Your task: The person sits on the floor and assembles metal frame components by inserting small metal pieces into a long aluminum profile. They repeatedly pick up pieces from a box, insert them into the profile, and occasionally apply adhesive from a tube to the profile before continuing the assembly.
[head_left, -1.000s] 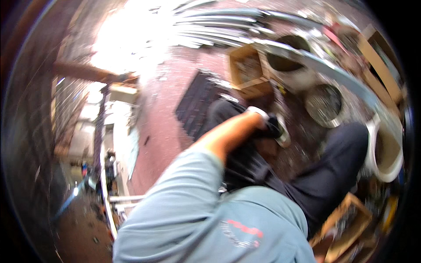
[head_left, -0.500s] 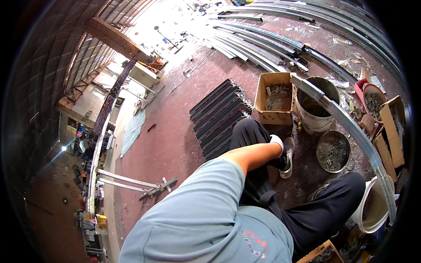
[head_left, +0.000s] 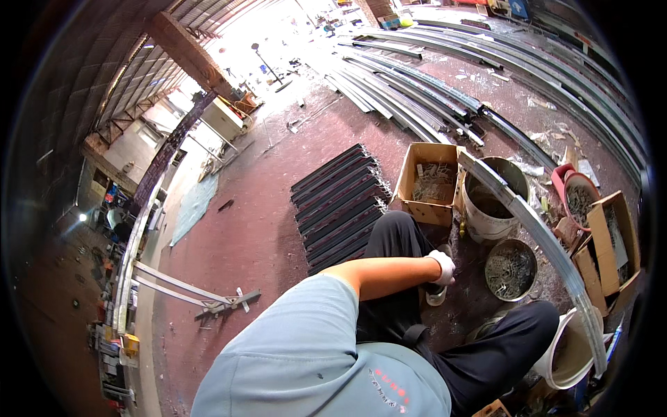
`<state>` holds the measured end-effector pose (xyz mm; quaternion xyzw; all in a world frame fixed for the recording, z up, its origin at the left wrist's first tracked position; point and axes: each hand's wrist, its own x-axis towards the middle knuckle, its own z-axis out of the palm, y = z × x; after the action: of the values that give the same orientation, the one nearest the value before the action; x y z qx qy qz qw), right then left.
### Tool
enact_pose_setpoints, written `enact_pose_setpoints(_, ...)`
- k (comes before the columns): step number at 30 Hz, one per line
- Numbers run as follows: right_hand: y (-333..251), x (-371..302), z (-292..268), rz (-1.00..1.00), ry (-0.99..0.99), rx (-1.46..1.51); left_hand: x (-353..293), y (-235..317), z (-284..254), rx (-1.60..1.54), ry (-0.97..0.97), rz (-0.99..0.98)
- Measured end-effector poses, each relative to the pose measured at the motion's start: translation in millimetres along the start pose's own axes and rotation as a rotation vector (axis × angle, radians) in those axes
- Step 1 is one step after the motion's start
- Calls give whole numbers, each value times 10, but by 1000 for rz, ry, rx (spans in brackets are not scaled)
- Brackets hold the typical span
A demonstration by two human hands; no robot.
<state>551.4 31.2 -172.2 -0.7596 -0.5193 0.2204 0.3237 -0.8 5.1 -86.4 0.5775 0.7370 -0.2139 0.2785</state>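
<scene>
Metal pieces (head_left: 513, 272), small and loosely heaped, lie in a round tub (head_left: 513, 245) on a reddish floor (head_left: 250, 181), just to the right of a seated person's left hand (head_left: 442, 268). The hand wears a white glove (head_left: 440, 260); its fingers are too small and indistinct to tell whether they are spread or closed, or whether they hold anything. A shoe (head_left: 436, 299) shows just below the hand, which extends past a raised knee in black trousers (head_left: 392, 240).

To the hand's left and beyond it, dark strips (head_left: 337, 208) lie side by side, with pale wisps along their right ends. Beyond the hand sits an open cardboard box (head_left: 425, 213) containing thin, tangled pieces, and beside it, to the right, a whitish bucket (head_left: 483, 228). A curved metal channel (head_left: 552, 250) crosses in front of that bucket and down to a second white bucket (head_left: 566, 375), right of the hand and nearer the person. Farther right are a red container (head_left: 561, 181) and a torn carton (head_left: 602, 260). Long metal profiles (head_left: 399, 87) stretch well beyond the hand.
</scene>
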Motion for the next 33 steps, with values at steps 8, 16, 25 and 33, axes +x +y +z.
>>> enact_pose_setpoints(8, -981, -7, -399, -126, 108, 155, 147, 448, -248, -168, 307, 249)
enact_pose_setpoints(16, -2136, -53, -879, -231, 177, 357, 280, 1120, -703, -681, 675, 698)
enact_pose_setpoints(25, -3195, 1297, 867, -448, -372, 666, 554, 1267, -1223, -1158, 768, 869)
enact_pose_setpoints(33, -3545, 1072, 2221, -261, -590, 724, 497, 556, -1472, -1085, 823, 516)
